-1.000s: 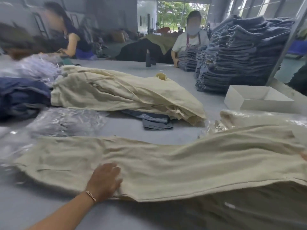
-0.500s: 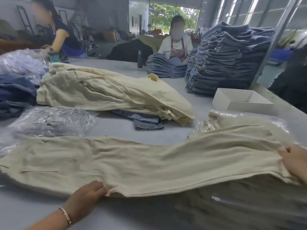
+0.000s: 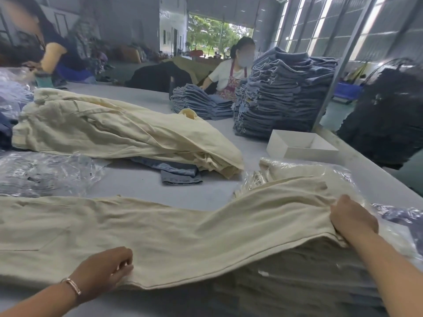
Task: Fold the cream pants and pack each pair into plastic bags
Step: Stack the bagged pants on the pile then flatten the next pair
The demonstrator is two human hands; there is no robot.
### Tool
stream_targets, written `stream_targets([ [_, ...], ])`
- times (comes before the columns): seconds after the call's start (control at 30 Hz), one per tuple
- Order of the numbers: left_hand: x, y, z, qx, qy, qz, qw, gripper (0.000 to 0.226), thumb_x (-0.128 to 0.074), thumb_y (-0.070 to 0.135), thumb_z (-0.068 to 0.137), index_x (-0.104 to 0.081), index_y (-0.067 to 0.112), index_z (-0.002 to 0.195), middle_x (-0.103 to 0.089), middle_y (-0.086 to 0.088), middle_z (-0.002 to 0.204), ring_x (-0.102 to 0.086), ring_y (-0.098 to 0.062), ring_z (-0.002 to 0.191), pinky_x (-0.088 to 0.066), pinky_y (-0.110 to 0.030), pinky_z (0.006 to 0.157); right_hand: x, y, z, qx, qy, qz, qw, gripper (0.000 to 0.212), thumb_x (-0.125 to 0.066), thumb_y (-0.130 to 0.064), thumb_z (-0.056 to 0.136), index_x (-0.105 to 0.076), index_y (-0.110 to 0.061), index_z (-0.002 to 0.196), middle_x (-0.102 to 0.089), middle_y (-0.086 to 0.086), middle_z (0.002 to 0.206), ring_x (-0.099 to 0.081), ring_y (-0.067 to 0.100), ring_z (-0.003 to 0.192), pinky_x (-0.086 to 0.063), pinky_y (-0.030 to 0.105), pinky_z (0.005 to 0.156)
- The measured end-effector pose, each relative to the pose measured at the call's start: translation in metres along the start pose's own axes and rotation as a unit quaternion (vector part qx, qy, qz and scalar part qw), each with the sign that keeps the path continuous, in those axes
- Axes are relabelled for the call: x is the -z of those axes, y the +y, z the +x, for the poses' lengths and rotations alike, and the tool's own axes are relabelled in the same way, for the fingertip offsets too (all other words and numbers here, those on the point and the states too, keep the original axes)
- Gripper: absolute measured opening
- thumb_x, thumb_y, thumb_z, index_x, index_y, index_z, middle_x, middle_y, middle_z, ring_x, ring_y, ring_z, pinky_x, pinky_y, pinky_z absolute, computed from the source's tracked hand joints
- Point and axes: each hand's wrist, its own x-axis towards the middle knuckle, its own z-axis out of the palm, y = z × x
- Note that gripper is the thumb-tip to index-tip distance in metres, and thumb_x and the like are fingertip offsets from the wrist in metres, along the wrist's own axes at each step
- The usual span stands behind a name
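A pair of cream pants (image 3: 174,232) lies stretched across the table in front of me, its right end draped over a stack of bagged cream pants (image 3: 304,280). My left hand (image 3: 103,271) grips the near edge of the pants at the lower left, fingers curled under the fabric. My right hand (image 3: 352,218) grips the right end of the pants on top of the stack. A heap of unfolded cream pants (image 3: 114,131) lies further back. Clear plastic bags (image 3: 43,172) lie at the left.
A white open box (image 3: 299,145) stands at the right. Tall stacks of folded jeans (image 3: 281,97) rise behind it. A folded denim piece (image 3: 178,172) pokes from under the cream heap. Two people (image 3: 233,69) work at the far side of the table.
My left hand has slid toward me, from flat on the pants to gripping their near edge. My right hand has come into view, holding the right end.
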Motion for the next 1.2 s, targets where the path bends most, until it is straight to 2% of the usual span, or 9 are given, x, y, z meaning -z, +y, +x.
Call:
stream_targets([
  [0.17, -0.014, 0.020, 0.004, 0.075, -0.081, 0.046, 0.993, 0.036, -0.040, 0.057, 0.094, -0.028, 0.034, 0.070, -0.042, 0.010, 0.070, -0.059, -0.013, 0.091, -0.029, -0.026, 0.065, 0.013, -0.009, -0.012, -0.003, -0.003, -0.038, 0.999, 0.075, -0.046, -0.086, 0.070, -0.054, -0.014, 0.091, -0.064, 0.010, 0.101, -0.061, 0.030, 0.094, -0.039, 0.034, 0.068],
  [0.4, -0.011, 0.015, 0.005, 0.072, -0.078, 0.055, 0.993, 0.042, -0.040, 0.063, 0.088, -0.052, 0.022, 0.091, -0.040, 0.009, 0.067, -0.060, -0.014, 0.089, -0.031, -0.028, 0.062, 0.043, -0.023, -0.004, 0.027, -0.081, 0.173, 0.981, 0.011, -0.073, -0.006, 0.070, -0.062, -0.004, 0.069, -0.060, 0.012, 0.072, -0.054, 0.027, 0.068, -0.041, 0.032, 0.060],
  [0.63, 0.006, 0.046, 0.029, 0.155, 0.020, -0.232, 0.960, 0.012, -0.062, 0.032, 0.090, -0.059, 0.026, 0.080, -0.062, 0.005, 0.077, -0.057, -0.005, 0.071, -0.043, -0.018, 0.068, 0.090, -0.154, -0.053, 0.095, -0.143, 0.452, 0.876, 0.006, -0.066, -0.003, 0.072, -0.063, -0.004, 0.067, -0.058, 0.005, 0.053, -0.056, 0.018, 0.046, -0.043, 0.022, 0.045],
  [0.7, 0.014, 0.051, 0.042, 0.242, 0.016, -0.425, 0.872, 0.024, -0.054, 0.033, 0.096, -0.065, 0.014, 0.089, -0.070, -0.002, 0.077, -0.064, -0.014, 0.071, -0.049, -0.032, 0.066, 0.070, -0.204, -0.086, 0.172, -0.166, 0.435, 0.868, 0.005, -0.066, -0.004, 0.071, -0.064, -0.005, 0.067, -0.054, 0.005, 0.056, -0.051, 0.018, 0.051, -0.041, 0.025, 0.050],
  [0.83, 0.023, 0.038, 0.057, 0.343, -0.067, -0.765, 0.541, 0.078, -0.033, 0.072, 0.087, -0.064, 0.004, 0.114, -0.070, -0.019, 0.108, -0.069, -0.032, 0.095, -0.056, -0.042, 0.075, -0.005, -0.271, -0.165, 0.282, -0.329, 0.394, 0.811, 0.021, -0.070, -0.021, 0.080, -0.063, -0.016, 0.100, -0.058, 0.005, 0.065, -0.051, 0.014, 0.050, -0.041, 0.026, 0.048],
  [0.9, 0.018, 0.030, 0.055, 0.330, -0.089, -0.794, 0.503, 0.085, -0.033, 0.076, 0.083, -0.067, 0.006, 0.118, -0.065, -0.021, 0.118, -0.067, -0.034, 0.099, -0.055, -0.040, 0.077, -0.043, -0.275, -0.186, 0.279, -0.426, 0.337, 0.792, 0.045, -0.065, -0.039, 0.087, -0.056, -0.014, 0.123, -0.064, 0.006, 0.073, -0.057, 0.012, 0.052, -0.042, 0.022, 0.047],
  [1.0, 0.010, 0.033, 0.052, 0.368, -0.105, -0.761, 0.524, 0.053, -0.051, 0.041, 0.094, -0.061, 0.000, 0.125, -0.061, -0.026, 0.123, -0.061, -0.039, 0.109, -0.050, -0.045, 0.092, -0.077, -0.249, -0.180, 0.235, -0.376, 0.280, 0.852, 0.044, -0.061, -0.045, 0.088, -0.060, -0.014, 0.118, -0.065, 0.001, 0.084, -0.061, 0.014, 0.067, -0.046, 0.023, 0.060],
  [1.1, 0.003, 0.031, 0.061, 0.386, -0.055, -0.643, 0.659, 0.030, -0.054, -0.005, 0.088, -0.061, -0.005, 0.117, -0.066, -0.028, 0.109, -0.063, -0.042, 0.103, -0.049, -0.053, 0.094, -0.094, -0.205, -0.166, 0.248, -0.216, 0.190, 0.925, 0.055, -0.060, -0.056, 0.084, -0.055, -0.023, 0.127, -0.058, -0.008, 0.104, -0.055, 0.011, 0.100, -0.043, 0.024, 0.086],
  [1.2, 0.019, 0.026, 0.070, 0.317, 0.008, -0.519, 0.794, 0.021, -0.056, 0.001, 0.087, -0.068, 0.009, 0.102, -0.072, -0.012, 0.099, -0.067, -0.030, 0.093, -0.053, -0.040, 0.083, -0.113, -0.173, -0.176, 0.357, -0.198, 0.029, 0.912, 0.110, -0.050, -0.084, 0.061, -0.019, -0.031, 0.151, -0.027, -0.004, 0.151, -0.021, 0.014, 0.142, -0.025, 0.029, 0.110],
])
